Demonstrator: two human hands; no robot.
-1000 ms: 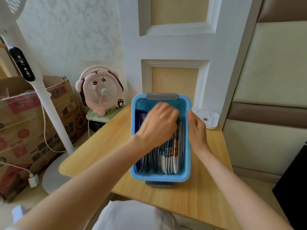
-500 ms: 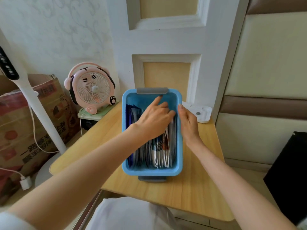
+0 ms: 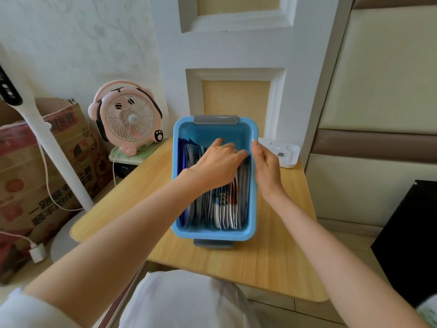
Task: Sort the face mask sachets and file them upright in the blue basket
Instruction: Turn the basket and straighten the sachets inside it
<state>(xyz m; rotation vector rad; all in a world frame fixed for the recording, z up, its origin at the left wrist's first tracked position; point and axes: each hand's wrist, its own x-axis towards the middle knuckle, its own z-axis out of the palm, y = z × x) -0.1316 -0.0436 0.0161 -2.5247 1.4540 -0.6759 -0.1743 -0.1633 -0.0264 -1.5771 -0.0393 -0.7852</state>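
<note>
Many sachets (image 3: 224, 209) hide under left hand (image 3: 217, 163) in blue basket (image 3: 214, 233).

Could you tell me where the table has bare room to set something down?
Bare wood lies left of the basket, out to the rounded edge of the table, and in the strip before the basket. The right side is narrower, and a white dock crowds the far right corner.

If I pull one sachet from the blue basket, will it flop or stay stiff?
Probably floppy: the sachets are thin flat packets leaning on one another in the blue basket. Being so thin, likely light. Their glossy faces may slip.
</note>
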